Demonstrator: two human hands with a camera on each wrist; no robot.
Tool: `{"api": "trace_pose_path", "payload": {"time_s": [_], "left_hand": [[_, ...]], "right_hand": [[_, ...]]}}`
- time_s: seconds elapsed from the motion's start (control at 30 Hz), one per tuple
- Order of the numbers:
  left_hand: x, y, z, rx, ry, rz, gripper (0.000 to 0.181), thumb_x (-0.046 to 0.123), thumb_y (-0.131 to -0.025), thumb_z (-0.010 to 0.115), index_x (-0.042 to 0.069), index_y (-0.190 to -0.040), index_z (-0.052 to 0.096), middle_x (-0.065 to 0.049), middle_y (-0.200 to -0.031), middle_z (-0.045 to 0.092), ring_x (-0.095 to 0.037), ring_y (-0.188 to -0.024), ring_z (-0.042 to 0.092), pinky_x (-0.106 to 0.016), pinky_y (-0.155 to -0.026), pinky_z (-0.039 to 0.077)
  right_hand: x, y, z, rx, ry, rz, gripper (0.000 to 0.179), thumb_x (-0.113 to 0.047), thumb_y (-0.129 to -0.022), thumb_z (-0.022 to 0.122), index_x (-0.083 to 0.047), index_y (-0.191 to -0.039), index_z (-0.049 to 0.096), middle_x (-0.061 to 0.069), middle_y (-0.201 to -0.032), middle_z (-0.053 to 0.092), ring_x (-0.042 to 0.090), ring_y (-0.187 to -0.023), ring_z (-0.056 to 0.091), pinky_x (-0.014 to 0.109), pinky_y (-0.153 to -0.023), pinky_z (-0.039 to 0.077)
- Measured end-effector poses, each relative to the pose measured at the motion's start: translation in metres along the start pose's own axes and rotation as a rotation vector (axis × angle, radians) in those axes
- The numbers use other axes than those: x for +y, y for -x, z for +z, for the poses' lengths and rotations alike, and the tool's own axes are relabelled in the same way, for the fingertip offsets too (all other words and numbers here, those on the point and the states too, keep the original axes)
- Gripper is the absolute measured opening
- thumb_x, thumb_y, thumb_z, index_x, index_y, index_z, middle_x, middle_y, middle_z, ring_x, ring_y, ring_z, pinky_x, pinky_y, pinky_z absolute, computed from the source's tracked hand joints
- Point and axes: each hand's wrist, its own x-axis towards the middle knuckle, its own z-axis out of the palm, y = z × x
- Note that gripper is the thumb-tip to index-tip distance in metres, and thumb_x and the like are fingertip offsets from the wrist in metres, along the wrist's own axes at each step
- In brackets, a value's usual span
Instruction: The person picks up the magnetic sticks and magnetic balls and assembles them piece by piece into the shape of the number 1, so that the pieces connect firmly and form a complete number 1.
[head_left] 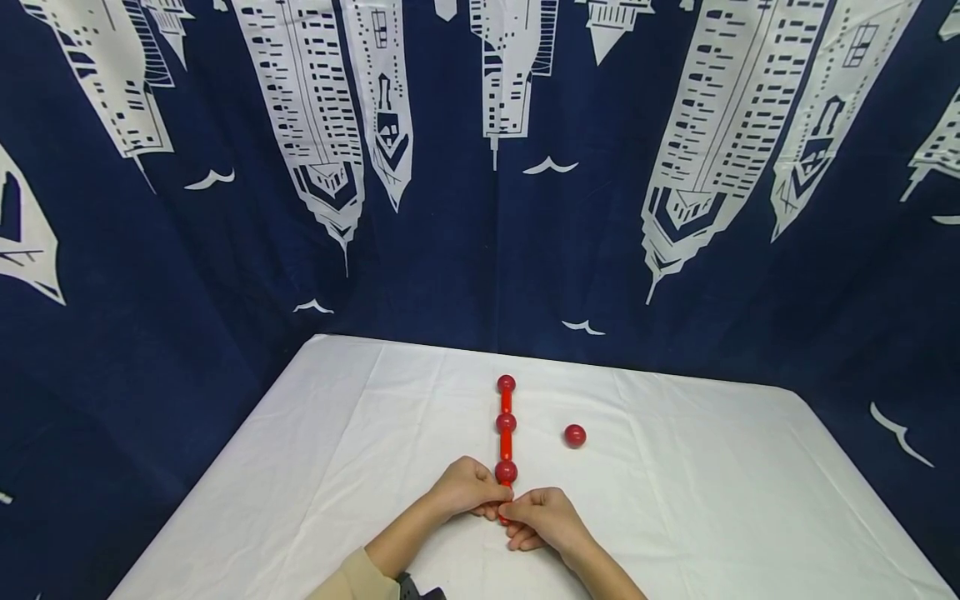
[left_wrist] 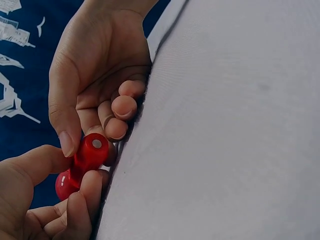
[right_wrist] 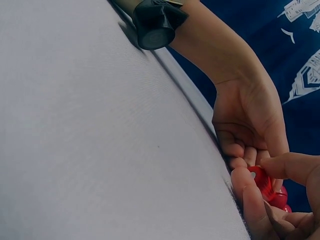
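A straight chain of dark red balls and bright red rods lies on the table, with a far ball (head_left: pixel 506 384), a middle ball (head_left: pixel 506 423) and a near ball (head_left: pixel 506 472). Red rods such as this one (head_left: pixel 506 444) join them. At the near end, a red rod (left_wrist: pixel 90 152) shows a silver disc on its tip. My left hand (head_left: pixel 468 487) pinches this rod between thumb and fingers beside the near ball. From the right, my right hand (head_left: pixel 547 521) pinches the same rod close to its free tip. In the head view the fingers hide most of it.
A loose red ball (head_left: pixel 575 436) sits to the right of the chain. The white-covered table (head_left: pixel 712 483) spreads out on both sides. Behind it hangs a dark blue curtain (head_left: pixel 450 275) printed with white buildings and birds.
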Motion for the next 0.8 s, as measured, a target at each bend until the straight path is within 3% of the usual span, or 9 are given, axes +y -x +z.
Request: {"api": "trace_pose_path", "payload": {"time_s": [0.8], "left_hand": [[-0.001, -0.025, -0.006, 0.049, -0.068, 0.002, 0.021, 0.012, -0.079, 0.077, 0.002, -0.063, 0.069, -0.001, -0.048, 0.059, -0.004, -0.042, 0.053, -0.013, -0.04, 0.037]], "right_hand": [[-0.001, 0.001, 0.0, 0.016, -0.001, 0.006, 0.02, -0.016, -0.086, 0.07, 0.004, -0.083, 0.066, 0.003, -0.063, 0.065, 0.01, -0.053, 0.065, 0.02, -0.05, 0.053]]}}
